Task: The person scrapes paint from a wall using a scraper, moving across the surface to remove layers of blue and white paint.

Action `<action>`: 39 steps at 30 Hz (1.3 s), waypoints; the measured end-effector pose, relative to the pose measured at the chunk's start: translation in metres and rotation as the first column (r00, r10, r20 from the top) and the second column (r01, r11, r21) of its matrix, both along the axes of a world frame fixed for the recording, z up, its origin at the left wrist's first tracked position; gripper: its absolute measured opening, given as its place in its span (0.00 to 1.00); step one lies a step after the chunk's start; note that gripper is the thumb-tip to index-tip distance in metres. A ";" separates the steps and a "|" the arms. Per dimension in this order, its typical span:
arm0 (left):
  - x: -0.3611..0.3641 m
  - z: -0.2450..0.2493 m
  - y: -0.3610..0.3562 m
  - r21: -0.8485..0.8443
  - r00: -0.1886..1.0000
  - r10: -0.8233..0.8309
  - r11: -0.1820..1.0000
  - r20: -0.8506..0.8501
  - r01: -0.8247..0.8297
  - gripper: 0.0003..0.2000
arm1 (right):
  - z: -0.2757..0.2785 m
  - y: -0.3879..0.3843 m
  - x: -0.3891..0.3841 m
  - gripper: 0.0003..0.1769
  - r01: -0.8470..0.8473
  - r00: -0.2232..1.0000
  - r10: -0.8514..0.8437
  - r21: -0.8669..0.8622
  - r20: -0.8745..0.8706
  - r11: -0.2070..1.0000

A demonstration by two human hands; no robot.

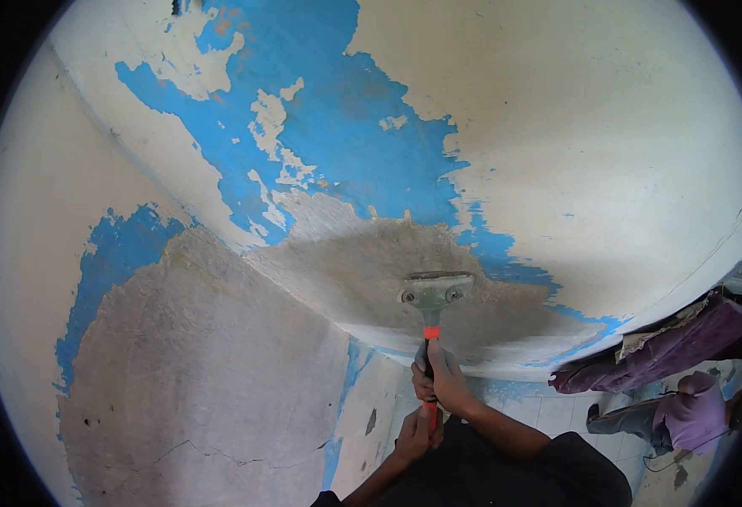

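A long-handled wall scraper [436, 293] has its wide blade up against a bare grey patch [362, 270] of the wall. Its handle is black with red-orange sections. My right hand [444, 382] is wrapped around the upper handle, just below the red-orange collar. Lower down, my left hand [419, 437] is closed on the red-orange end of the same handle. Above the blade is a ragged area of blue paint [362, 135], with pale coating [591, 127] around it.
At left, the adjoining wall has another bare grey area [202, 372] with a crack and a blue edge. Purple cloth [667, 346] hangs at right. Beyond it is another person [690, 412] in a pinkish-purple top, on the tiled floor [557, 414].
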State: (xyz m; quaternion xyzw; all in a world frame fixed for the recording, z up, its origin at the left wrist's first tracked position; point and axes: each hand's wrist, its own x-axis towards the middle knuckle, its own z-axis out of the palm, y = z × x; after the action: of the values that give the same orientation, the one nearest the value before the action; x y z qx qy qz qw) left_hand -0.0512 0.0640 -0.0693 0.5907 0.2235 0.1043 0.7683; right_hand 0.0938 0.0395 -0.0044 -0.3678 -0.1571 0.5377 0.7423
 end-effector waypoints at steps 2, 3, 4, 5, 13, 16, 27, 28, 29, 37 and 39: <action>-0.005 0.006 -0.003 -0.046 0.999 -0.012 0.999 -0.037 0.010 0.26 | 0.003 -0.002 -0.002 0.28 -0.002 1.000 0.002 -0.007 0.002 1.000; -0.005 0.011 -0.002 -0.017 0.999 -0.017 1.000 -0.032 0.016 0.26 | 0.009 0.000 -0.001 0.29 0.000 1.000 0.000 0.007 0.028 1.000; -0.001 0.023 0.004 0.014 0.999 -0.022 1.000 -0.024 0.022 0.26 | 0.019 0.003 0.002 0.30 0.002 0.998 -0.003 0.024 0.056 1.000; 0.004 0.035 0.008 0.045 0.999 -0.028 0.999 -0.015 0.029 0.26 | 0.030 0.005 0.006 0.30 -0.012 0.998 0.009 0.050 0.062 0.999; 0.013 0.052 0.004 0.018 0.999 -0.022 1.000 0.044 0.021 0.25 | 0.045 0.003 0.014 0.27 -0.057 0.998 0.057 0.116 0.002 0.992; 0.001 0.031 -0.004 -0.050 1.000 -0.027 0.998 0.009 0.028 0.25 | 0.019 -0.003 0.005 0.27 -0.034 0.999 0.034 0.026 -0.020 0.999; -0.001 0.052 0.000 -0.059 1.000 0.003 0.998 -0.020 -0.004 0.26 | 0.052 0.004 0.006 0.31 -0.026 0.998 0.027 -0.007 0.064 1.000; 0.001 0.052 -0.001 -0.060 1.000 0.014 0.998 -0.019 -0.016 0.26 | 0.052 0.003 0.005 0.31 -0.022 0.998 0.023 -0.010 0.055 1.000; 0.003 0.052 -0.003 -0.060 1.000 0.026 0.998 -0.016 -0.027 0.26 | 0.047 0.004 0.005 0.31 -0.021 0.998 0.022 -0.019 0.065 1.000; -0.003 0.030 -0.008 -0.101 0.999 -0.015 0.995 -0.035 0.011 0.26 | 0.028 -0.002 0.001 0.31 -0.019 0.998 0.021 -0.031 0.063 0.999; 0.001 0.049 -0.009 -0.075 1.000 0.001 0.997 -0.029 -0.003 0.26 | 0.055 -0.001 0.006 0.32 -0.016 0.997 0.019 -0.034 0.078 0.999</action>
State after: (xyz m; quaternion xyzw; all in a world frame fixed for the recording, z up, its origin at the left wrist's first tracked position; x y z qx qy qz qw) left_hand -0.0502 0.0553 -0.0203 0.5629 0.2390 0.0880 0.7863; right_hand 0.0995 0.0384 0.0509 -0.3994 -0.1802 0.5319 0.7246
